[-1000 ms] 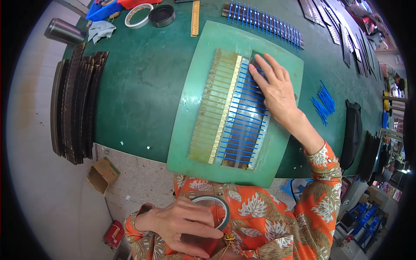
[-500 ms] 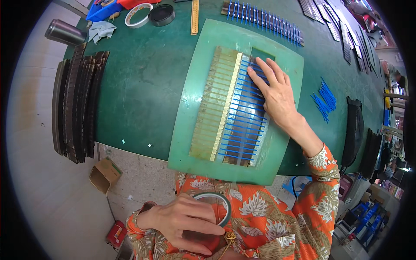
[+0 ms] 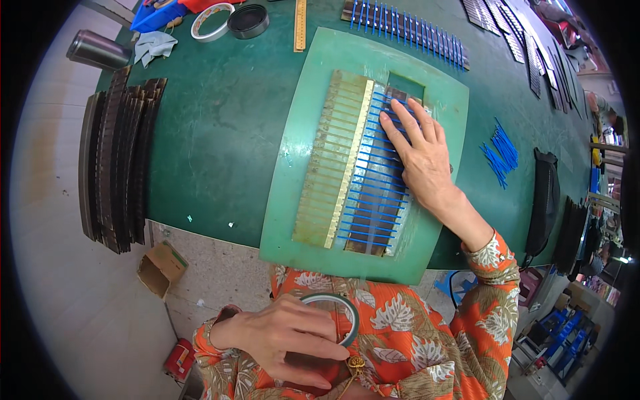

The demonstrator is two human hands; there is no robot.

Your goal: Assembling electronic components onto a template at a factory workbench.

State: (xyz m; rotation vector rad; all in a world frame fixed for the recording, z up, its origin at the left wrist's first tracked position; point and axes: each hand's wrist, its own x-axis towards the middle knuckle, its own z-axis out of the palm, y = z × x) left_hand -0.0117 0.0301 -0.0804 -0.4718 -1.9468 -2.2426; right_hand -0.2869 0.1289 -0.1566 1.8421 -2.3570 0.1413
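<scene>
My left hand [image 3: 293, 340] is closed round a roll of tape [image 3: 353, 320] with a dark green rim, held low over my lap. My right hand [image 3: 427, 157] lies with fingers stretched out on the upper part of a row of thin blue sticks [image 3: 373, 180]. These sit crosswise and evenly spaced over a dark strip [image 3: 367, 240]. Left of them is a slotted yellowish plate [image 3: 320, 167] with a pale ruled edge [image 3: 349, 180]. All this rests on a light green board [image 3: 287, 200]. A clear, shiny band runs lengthwise over the dark strip; its upper end is under my right hand.
Loose blue sticks [image 3: 503, 153] and a black pouch [image 3: 543, 193] lie right of the board. A dark strip with blue sticks [image 3: 407, 30] lies beyond it. Stacked dark strips [image 3: 120, 167], a metal flask [image 3: 97, 50], a white tape ring [image 3: 200, 30] and a ruler [image 3: 301, 27] are on the table.
My right hand has slid slightly nearer to me along the blue sticks, its fingers still stretched out. My left hand and the tape roll have shifted slightly to the right.
</scene>
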